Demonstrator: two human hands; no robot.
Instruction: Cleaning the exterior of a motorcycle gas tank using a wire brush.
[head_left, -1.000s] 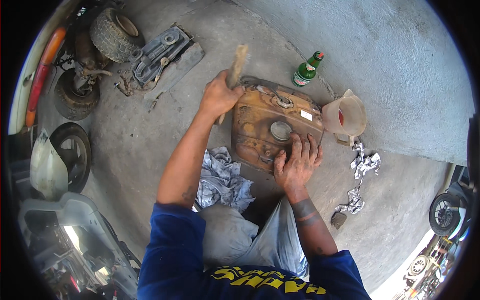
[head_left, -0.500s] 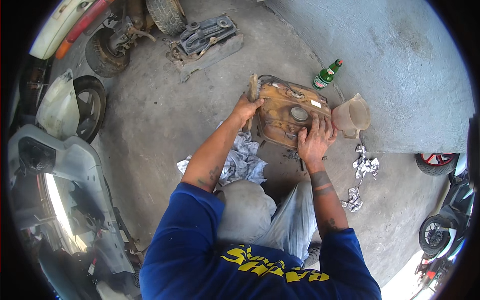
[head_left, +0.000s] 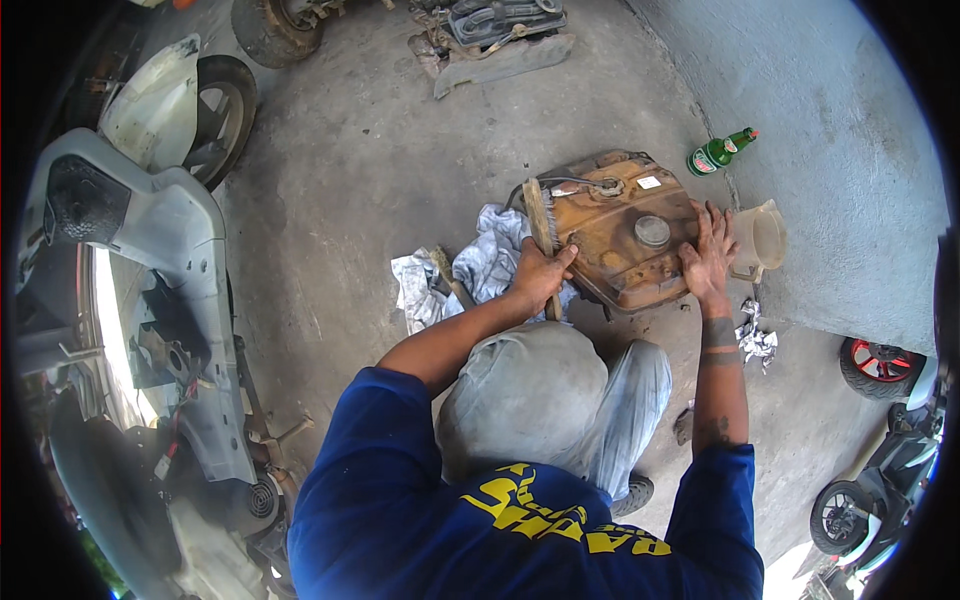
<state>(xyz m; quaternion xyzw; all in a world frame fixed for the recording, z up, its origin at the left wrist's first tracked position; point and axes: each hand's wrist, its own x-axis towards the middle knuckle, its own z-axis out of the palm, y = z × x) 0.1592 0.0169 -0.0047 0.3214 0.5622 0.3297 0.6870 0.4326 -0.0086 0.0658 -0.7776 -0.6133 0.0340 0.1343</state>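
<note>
Rust-brown, the metal tank (head_left: 600, 240) lies on the concrete floor (head_left: 340, 180) near its edge along the blue wall (head_left: 830, 130). The left hand (head_left: 543, 274) is wrapped around a wooden brush (head_left: 538, 208), its bristles (head_left: 550, 216) at the tank's left side; the right hand (head_left: 709, 258), fingers spread, rests on the tank's right edge, just beside a translucent pitcher (head_left: 768, 238).

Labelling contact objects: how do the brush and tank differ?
The brush is long and narrow; the tank is broad and boxy. The brush is pale wood; the tank is rusty brown. The left hand grips the brush; the right hand lies spread at the tank's edge. Shared: a hand on each.
</note>
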